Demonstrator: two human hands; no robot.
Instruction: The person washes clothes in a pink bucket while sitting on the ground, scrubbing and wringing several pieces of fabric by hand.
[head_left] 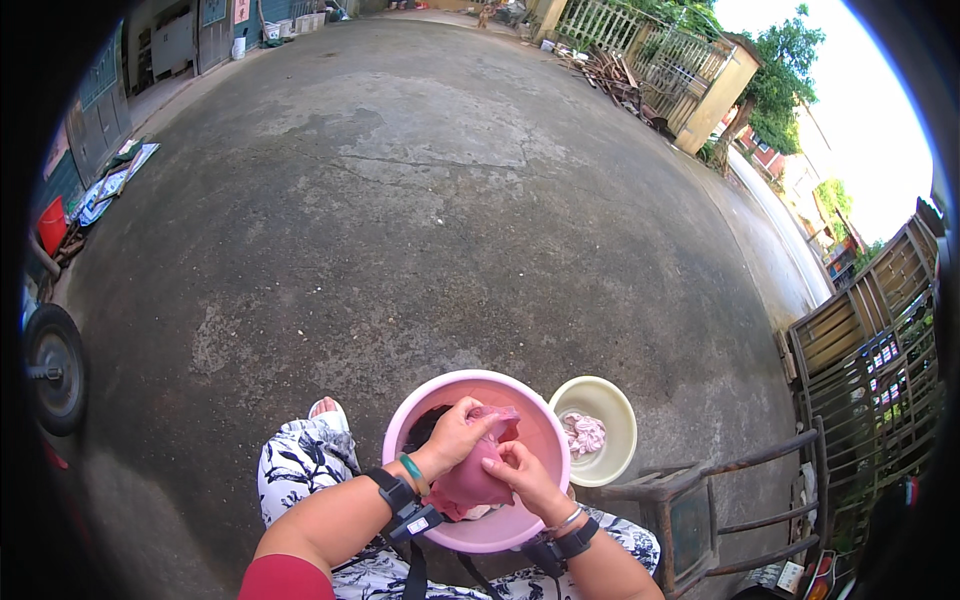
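Note:
A pink cloth garment (470, 482) is held up between my two hands over a pink basin (412, 405). My left hand (458, 432) pinches its upper edge, fingers closed. My right hand (525, 472) grips it lower down on the right, thumb and fingers pressed together. Inside the basin, a dark piece of cloth (423, 428) lies at the left, partly behind my left hand. More pink fabric hangs beneath the garment toward the near rim. What else the basin holds is hidden by my hands.
A pale yellow basin (622, 430) with a light pink cloth (584, 433) stands right beside the pink one. A dark wooden chair (690, 530) is close at the right, before a slatted fence (870, 340). A wheel (55, 370) stands at the left on the concrete ground (400, 250).

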